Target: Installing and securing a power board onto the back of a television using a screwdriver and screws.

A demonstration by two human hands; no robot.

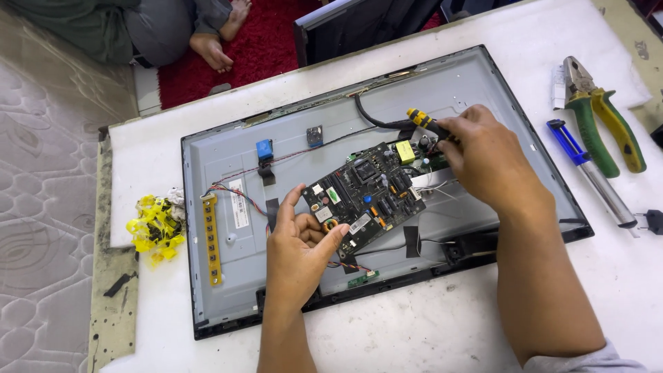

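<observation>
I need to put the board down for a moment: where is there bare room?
Free: the white table strip below the panel, between the two forearms, and the grey panel area left of the circuit board. Crowded: the right edge, with pliers and blue-handled tool.

Two bare forearms end in a left hand (298,243) and a right hand (487,157) with no gloves, rings or watch, and a light grey sleeve (587,360) edge shows at the right elbow.
</observation>
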